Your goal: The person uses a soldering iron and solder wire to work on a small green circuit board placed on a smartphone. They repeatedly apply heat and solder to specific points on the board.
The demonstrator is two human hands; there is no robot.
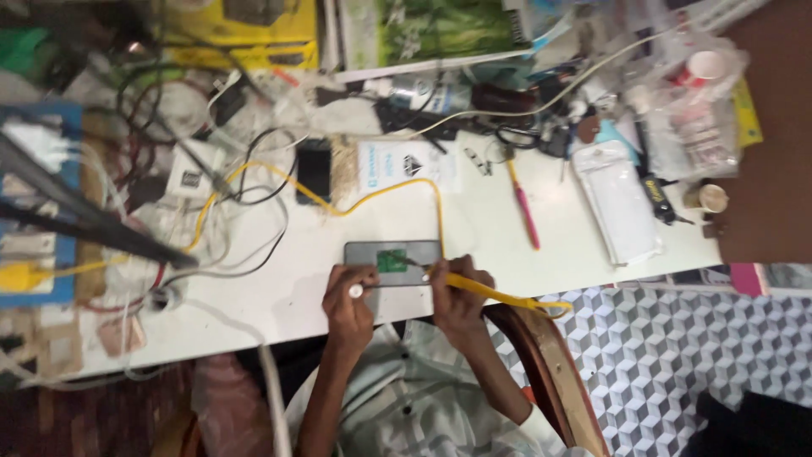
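The grey phone (392, 262) lies flat near the counter (279, 296) edge, long axis left to right. Left hand (349, 296) fingers pinch a small white-tipped piece at its near-left corner; right hand (457, 292) pinches the yellow-handled tool (486, 292), tip on the phone's right end.

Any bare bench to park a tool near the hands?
Two patches: left of the left hand, between the grey plate and the wire tangle; and right of the right hand, between the pink pen and the clear pouch. The far edge and left end are crowded.
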